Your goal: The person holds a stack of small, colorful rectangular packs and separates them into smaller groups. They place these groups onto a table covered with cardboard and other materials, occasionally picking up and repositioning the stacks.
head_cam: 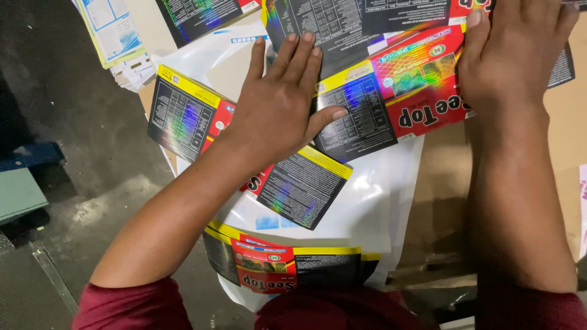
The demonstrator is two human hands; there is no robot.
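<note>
While both hands press flat on glossy printed sheets, the work in hand looks like spreading or sorting flattened carton labels over a white plastic sheet (373,201). The left hand (278,104) lies palm down, fingers spread and straight, its grip apart and clamped on nothing; it bears on the seam where a black, red and yellow label (183,116) at left meets the holographic red label (403,91) to its right. The right hand (510,52) rests at the far right, also flat and open, its palm covering the far right edge of that same red label.

To do this step well, I judge that the pressure should stay even through the flat fingers, so the slick sheets slide without creasing or lifting at their corners. Moving one sheet at a time would keep the overlap from dragging its neighbours along.

Another black label (302,186) lies just near the left wrist, partly under the forearm. A further stack (287,266) sits nearest the body, well apart from either hand. Brown cardboard (440,183) shows at right, and pale leaflets (113,30) lie at far left.
</note>
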